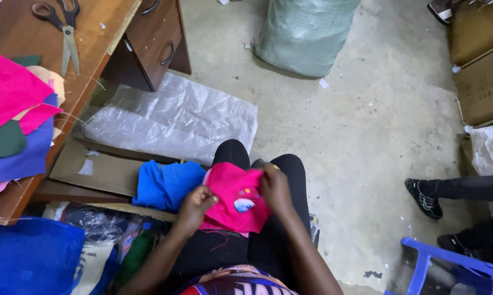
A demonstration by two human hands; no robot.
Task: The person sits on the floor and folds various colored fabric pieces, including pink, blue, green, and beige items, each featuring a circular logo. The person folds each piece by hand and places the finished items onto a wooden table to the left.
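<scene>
Left hand (194, 203) pinches the left edge of a pink fabric piece (233, 202); right hand (275, 186) grips its upper right corner — both are closed on the cloth, which sits over the person's lap, spread between them. A small coloured patch (244, 205) shows on its face, and loose threads hang from the lower hem.

Judgement on handling: the piece looks light, limp and non-slippery; it will fold and sag wherever unsupported, so edges and corners are the sound places to hold it, as now.

Just beside the left hand, a blue fabric bundle (167, 184) rests on flattened cardboard (102, 169). Beyond that lies a clear plastic sheet (175, 117) on the concrete floor (377, 120). Upper left, the wooden bench (17, 27) carries scissors (63, 27) and a stack of cut fabric pieces (14, 125) in pink, green and blue. A grey-green sack (304, 33) stands further off — well apart. Another person's shoe (424, 199) and a blue plastic chair (454, 267) are at right.
</scene>
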